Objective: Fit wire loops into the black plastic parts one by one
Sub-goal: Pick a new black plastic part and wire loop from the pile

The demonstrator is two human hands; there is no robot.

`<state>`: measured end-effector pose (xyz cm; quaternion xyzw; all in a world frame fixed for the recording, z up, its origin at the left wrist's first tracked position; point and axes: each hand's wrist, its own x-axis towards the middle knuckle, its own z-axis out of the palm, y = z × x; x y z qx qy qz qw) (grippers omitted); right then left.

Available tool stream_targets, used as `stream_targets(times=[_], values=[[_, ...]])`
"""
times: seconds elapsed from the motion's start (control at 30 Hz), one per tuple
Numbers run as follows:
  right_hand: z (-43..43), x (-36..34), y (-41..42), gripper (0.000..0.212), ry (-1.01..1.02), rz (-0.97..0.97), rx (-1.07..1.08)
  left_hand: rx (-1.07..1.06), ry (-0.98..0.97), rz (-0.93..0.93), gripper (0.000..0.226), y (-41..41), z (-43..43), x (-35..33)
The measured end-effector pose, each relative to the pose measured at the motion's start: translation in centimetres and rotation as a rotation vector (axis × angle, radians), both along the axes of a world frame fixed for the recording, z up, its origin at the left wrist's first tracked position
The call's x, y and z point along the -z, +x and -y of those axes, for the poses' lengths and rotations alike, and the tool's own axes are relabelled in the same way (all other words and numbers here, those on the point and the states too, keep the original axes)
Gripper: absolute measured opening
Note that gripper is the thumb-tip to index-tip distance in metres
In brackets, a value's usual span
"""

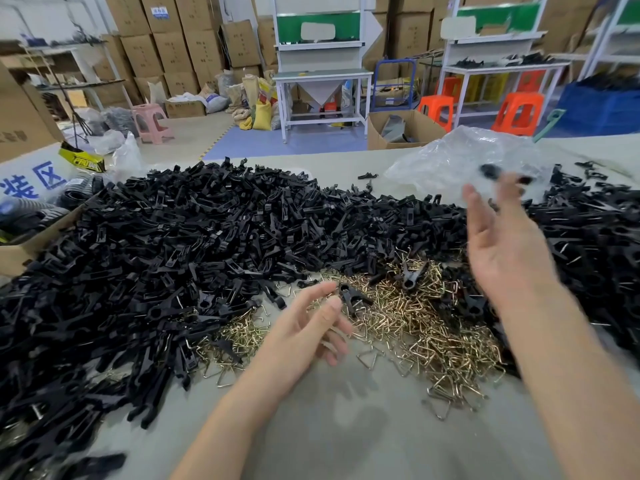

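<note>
Bright, even overhead light is filling the scene. The left hand (304, 330) is casting a soft shadow on the table (346, 438). Motion blur is smearing the right hand (502, 251) fingers (475, 209). Wide-angle distortion is bending the frame edges, and the lower-left corner is blurring.

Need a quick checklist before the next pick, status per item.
1. Left hand free: ok, open, nothing seen in it.
2. Right hand free: ok, open and raised, though blurred.
3. Brass-coloured bent wire loops to hand: ok, the heap lies between the hands.
4. Black plastic part to pick: ok, one lies on the loops by the left fingertips.
5. That part has no loop yet: cannot tell.
6. Blurred black piece beyond the right fingertips at rest: cannot tell.
</note>
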<state>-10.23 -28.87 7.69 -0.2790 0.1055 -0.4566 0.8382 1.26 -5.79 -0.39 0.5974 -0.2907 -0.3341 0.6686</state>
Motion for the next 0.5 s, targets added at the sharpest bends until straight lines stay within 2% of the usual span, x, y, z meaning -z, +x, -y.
stream_targets(times=[0.03, 0.1, 0.13, 0.2, 0.23, 0.27, 0.33, 0.4, 0.5], values=[[1.0, -0.5, -0.5, 0.063, 0.148, 0.098, -0.021, -0.089, -0.011, 0.061, 0.037, 0.1, 0.0, -0.1], [1.0, -0.6, -0.6, 0.067, 0.204, 0.092, -0.112, -0.32, 0.041, 0.278, 0.016, 0.5, -0.3, -0.2], [0.1, -0.1, -0.2, 0.059, 0.146, 0.022, -0.155, -0.457, 0.133, 0.447, 0.017, 0.9, -0.5, 0.0], [-2.4, 1.6, 0.7, 0.039, -0.029, -0.183, -0.192, -0.736, 0.448, 0.884, 0.025, 1.7, -1.1, 0.5], [-3.7, 2.6, 1.2, 0.032, -0.121, -0.284, -0.182, -0.812, 0.601, 1.035, 0.032, 2.1, -1.5, 0.9], [-5.1, 3.6, 1.6, 0.028, -0.23, -0.365, -0.162, -0.832, 0.729, 1.097, 0.039, 2.5, -1.9, 1.2], [-7.3, 5.5, 2.4, 0.029, -0.475, -0.514, -0.111, -0.785, 0.909, 1.078, 0.05, 3.2, -2.5, 1.4], [-8.8, 7.3, 2.9, 0.032, -0.683, -0.638, -0.068, -0.76, 0.948, 1.071, 0.052, 3.7, -3.1, 1.4], [-9.9, 9.0, 3.1, 0.038, -0.932, -0.763, -0.102, -0.77, 0.91, 1.101, 0.043, 4.0, -3.4, 1.4]])
